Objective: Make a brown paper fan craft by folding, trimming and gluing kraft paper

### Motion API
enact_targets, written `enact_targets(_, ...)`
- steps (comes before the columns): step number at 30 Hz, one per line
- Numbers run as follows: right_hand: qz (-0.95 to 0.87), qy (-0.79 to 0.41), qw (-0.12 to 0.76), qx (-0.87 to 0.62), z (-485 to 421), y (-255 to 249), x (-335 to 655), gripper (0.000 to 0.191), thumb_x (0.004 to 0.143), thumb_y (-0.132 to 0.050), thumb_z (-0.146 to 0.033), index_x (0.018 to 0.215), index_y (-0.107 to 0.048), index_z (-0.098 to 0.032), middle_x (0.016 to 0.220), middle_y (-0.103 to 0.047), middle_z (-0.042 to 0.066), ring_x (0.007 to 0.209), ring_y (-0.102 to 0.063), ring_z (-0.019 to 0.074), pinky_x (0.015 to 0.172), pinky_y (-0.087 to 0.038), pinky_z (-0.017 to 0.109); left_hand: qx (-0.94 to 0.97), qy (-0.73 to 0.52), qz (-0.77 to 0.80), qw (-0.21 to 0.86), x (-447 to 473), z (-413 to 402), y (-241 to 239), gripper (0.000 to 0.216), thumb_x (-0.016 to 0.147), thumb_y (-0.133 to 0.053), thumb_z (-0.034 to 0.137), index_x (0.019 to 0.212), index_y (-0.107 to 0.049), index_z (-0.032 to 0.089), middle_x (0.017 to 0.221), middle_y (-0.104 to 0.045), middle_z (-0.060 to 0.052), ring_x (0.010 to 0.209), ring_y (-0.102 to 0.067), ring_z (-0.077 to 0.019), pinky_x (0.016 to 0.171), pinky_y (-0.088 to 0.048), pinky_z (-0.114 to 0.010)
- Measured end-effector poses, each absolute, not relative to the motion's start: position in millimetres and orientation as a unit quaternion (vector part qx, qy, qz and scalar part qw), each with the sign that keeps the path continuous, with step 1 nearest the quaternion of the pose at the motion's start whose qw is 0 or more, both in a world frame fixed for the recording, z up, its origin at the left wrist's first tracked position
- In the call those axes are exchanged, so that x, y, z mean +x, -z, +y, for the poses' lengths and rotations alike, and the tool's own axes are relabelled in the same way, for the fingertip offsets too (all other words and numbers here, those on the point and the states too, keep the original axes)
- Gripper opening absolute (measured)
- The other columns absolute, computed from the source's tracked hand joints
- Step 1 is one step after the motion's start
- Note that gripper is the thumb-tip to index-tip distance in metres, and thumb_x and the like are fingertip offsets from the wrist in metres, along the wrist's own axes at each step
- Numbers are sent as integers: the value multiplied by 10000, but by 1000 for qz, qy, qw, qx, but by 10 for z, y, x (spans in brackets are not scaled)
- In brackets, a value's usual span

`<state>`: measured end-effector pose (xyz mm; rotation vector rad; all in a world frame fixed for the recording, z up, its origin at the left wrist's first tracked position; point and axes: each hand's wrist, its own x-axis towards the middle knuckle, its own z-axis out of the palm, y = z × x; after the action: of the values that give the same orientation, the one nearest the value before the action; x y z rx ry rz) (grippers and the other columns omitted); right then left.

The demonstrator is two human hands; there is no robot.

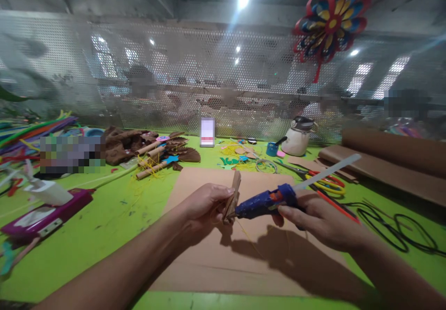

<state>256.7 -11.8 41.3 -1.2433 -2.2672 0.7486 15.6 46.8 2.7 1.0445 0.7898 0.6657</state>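
Note:
My left hand (204,205) is closed round a small brown cardboard piece (234,196), held upright above a brown paper sheet (223,259). My right hand (318,219) grips a blue hot glue gun (268,203) with a white glue stick (327,173) poking out of its back. The gun's nozzle touches the lower edge of the cardboard piece. The gun's black cord (393,224) trails off to the right over the green table (104,217).
Scissors with red and yellow handles (325,183) lie behind the gun. Brown paper rolls (390,154) sit at right, a white kettle (298,136) and blue cup (272,148) at the back, brown craft scraps (149,149) and pipe cleaners (31,131) at left, a magenta case (45,214) near left. A paper pinwheel (331,19) hangs above.

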Motion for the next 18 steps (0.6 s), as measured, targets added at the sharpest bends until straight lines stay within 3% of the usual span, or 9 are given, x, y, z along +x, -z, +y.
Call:
enact_targets(4, -820, -252, 241, -454, -81, -416, 2578, 476, 936, -389, -519, 709, -623, -174, 599, -472, -3, 525, -399, 108, 505, -309, 259, 481, -291, 370, 740, 152, 482, -24, 220, 752, -606, 284, 779, -650, 70, 574, -591, -69, 436, -485, -121, 442, -373, -242)
enact_targets(11, -826, -259, 227, -447, -108, -402, 2579, 484, 939, -385, -524, 733, -652, -176, 619, -502, 12, 533, -411, 114, 496, -311, 259, 495, -288, 371, 731, 151, 473, -38, 244, 749, -627, 322, 677, -608, 90, 557, -573, -60, 446, -506, -123, 433, -359, -227)
enact_targets(18, -827, -232, 246, -448, -84, -444, 2587, 466, 948, -388, -485, 689, -608, -167, 588, -481, -6, 536, -418, 111, 526, -334, 258, 498, -292, 374, 726, 150, 490, -13, 244, 717, -638, 318, 742, -623, 76, 587, -611, -77, 463, -550, -148, 465, -417, -253)
